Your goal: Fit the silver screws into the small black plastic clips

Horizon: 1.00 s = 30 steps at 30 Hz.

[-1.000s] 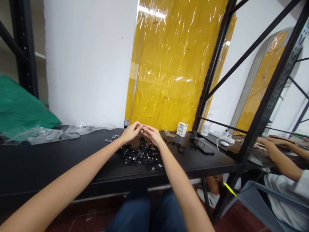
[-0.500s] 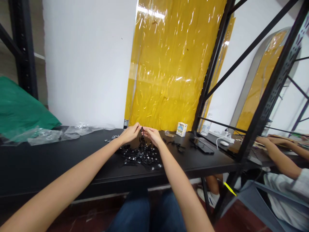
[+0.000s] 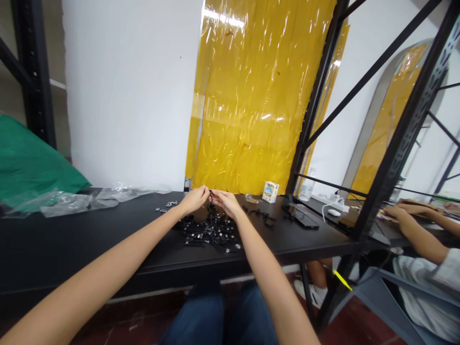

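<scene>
Head view takes in a long black table (image 3: 89, 230), backed by a yellow plastic sheet (image 3: 247, 110) and a white panel (image 3: 132, 96), with a black metal frame (image 3: 399, 132) rising at the right. Beyond that frame, a co-worker's forearm (image 3: 419, 235) reaches over the neighbouring surface. Green cloth (image 3: 32, 163) hangs at the far left, touching crumpled clear plastic (image 3: 68, 203). A loose pile of black pieces with shiny round parts (image 3: 212, 232) lies between the person's forearms; a dark flat device (image 3: 305, 219) rests well to its right. Above the pile's far side, the left hand (image 3: 196, 199) and right hand (image 3: 225, 201) nearly meet, fingers of both pinched narrow on a thin black piece (image 3: 211, 197) that hangs between them; its finer detail is too small to tell. A small printed box (image 3: 270, 192) stands upright near the sheet, and tiny silvery parts (image 3: 171, 204) lie just left of the left hand.
</scene>
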Each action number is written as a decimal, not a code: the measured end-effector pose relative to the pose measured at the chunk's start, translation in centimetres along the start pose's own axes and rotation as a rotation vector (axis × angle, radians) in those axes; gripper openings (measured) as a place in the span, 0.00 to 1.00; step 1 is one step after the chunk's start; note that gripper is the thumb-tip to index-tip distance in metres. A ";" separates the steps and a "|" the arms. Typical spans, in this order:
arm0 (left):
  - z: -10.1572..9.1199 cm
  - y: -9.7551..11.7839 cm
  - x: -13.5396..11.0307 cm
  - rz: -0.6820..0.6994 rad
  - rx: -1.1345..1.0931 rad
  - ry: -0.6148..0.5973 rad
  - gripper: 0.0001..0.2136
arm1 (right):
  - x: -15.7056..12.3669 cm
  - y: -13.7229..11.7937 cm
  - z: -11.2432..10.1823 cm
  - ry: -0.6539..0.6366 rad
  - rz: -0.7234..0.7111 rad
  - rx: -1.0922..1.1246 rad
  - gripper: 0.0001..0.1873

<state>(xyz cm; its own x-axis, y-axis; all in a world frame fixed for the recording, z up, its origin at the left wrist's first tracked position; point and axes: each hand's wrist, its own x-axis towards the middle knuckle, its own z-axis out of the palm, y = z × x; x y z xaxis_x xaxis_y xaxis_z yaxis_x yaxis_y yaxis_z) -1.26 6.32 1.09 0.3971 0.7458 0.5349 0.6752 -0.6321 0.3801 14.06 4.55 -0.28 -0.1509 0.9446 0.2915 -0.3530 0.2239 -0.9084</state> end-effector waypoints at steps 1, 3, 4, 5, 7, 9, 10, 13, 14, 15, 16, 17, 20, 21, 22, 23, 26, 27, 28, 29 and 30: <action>0.0 -0.1 0.0 -0.005 -0.010 -0.005 0.13 | 0.0 0.0 0.0 -0.011 0.018 0.007 0.06; 0.1 -0.2 0.0 -0.001 0.003 -0.004 0.14 | -0.1 0.0 0.1 -0.033 0.053 0.029 0.05; 0.1 -0.2 0.0 0.004 0.024 -0.001 0.15 | -0.1 0.0 0.1 -0.043 0.070 0.044 0.04; 0.1 -0.2 0.0 0.008 0.050 0.004 0.15 | -0.2 0.0 0.2 -0.052 0.087 0.060 0.04; 0.1 -0.3 0.0 0.007 0.110 0.012 0.16 | -0.2 -0.1 0.2 -0.068 0.117 0.088 0.04; 0.1 -0.3 0.0 0.007 0.172 0.017 0.18 | -0.2 0.0 0.3 -0.083 0.135 0.102 0.04; 0.1 -0.3 0.0 0.008 0.204 0.020 0.18 | -0.2 0.0 0.3 -0.092 0.138 0.106 0.04; 0.0 -0.3 0.0 0.008 0.291 0.017 0.20 | -0.2 0.0 0.2 -0.126 0.137 0.095 0.05; 0.0 -0.3 0.0 0.006 0.314 0.013 0.20 | -0.1 0.1 0.2 -0.133 0.132 0.084 0.06; 0.0 -0.2 -0.1 0.005 0.333 0.008 0.20 | -0.1 0.1 0.1 -0.135 0.125 0.070 0.06; -0.1 -0.2 -0.1 0.004 0.350 0.004 0.20 | 0.0 0.2 0.0 -0.131 0.118 0.051 0.06; -0.2 -0.1 -0.2 0.004 0.366 0.001 0.20 | 0.1 0.3 0.0 -0.120 0.109 0.028 0.06; -0.4 0.2 -0.3 0.007 0.433 -0.006 0.20 | 0.4 0.5 -0.2 -0.057 0.072 -0.069 0.05; -0.5 0.3 -0.3 0.013 0.461 -0.009 0.20 | 0.6 0.6 -0.2 -0.032 0.052 -0.111 0.05; -0.5 0.3 -0.4 0.021 0.490 -0.009 0.20 | 0.6 0.7 -0.3 -0.012 0.023 -0.155 0.05; -0.6 0.4 -0.4 0.030 0.518 -0.007 0.20 | 0.7 0.7 -0.3 0.001 -0.017 -0.199 0.06; -0.9 0.6 -0.5 0.063 0.589 0.019 0.19 | 0.9 0.8 -0.5 -0.005 -0.196 -0.321 0.08; -0.9 0.6 -0.5 0.074 0.607 0.031 0.18 | 0.9 0.8 -0.6 -0.015 -0.259 -0.355 0.09; -1.0 0.7 -0.5 0.085 0.619 0.043 0.18 | 0.9 0.8 -0.6 -0.023 -0.311 -0.384 0.09; -1.0 0.6 -0.5 0.095 0.622 0.053 0.18 | 1.0 0.9 -0.7 -0.024 -0.344 -0.405 0.09; -0.9 0.6 -0.5 0.100 0.614 0.061 0.18 | 1.1 0.9 -0.7 -0.021 -0.356 -0.415 0.09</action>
<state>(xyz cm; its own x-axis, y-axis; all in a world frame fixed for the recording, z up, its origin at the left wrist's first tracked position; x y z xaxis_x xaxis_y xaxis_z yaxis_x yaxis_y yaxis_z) -1.60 5.41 1.78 0.4532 0.6641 0.5946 0.8778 -0.4487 -0.1679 14.22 5.94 -1.04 -0.1085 0.7889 0.6049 0.0076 0.6091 -0.7931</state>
